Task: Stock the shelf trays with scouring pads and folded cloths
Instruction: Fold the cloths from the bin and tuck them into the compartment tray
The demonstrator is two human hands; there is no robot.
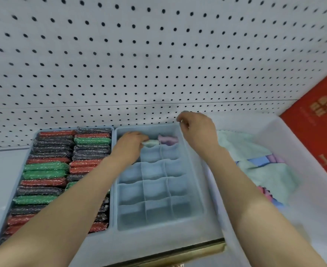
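Observation:
A blue divided tray sits mid-shelf, most of its cells bare. In its back row lie a folded pale green cloth and a folded lilac cloth. My left hand reaches into the back row and its fingers pinch the pale green cloth. My right hand hovers over the tray's back right corner with fingers curled, holding nothing that I can see. To the left, a second blue tray is packed with red, green and dark glittery scouring pads.
A translucent white bin on the right holds loose cloths in pale green, blue and pink. A white pegboard backs the shelf. A red box stands at the far right. The shelf's front edge runs below the trays.

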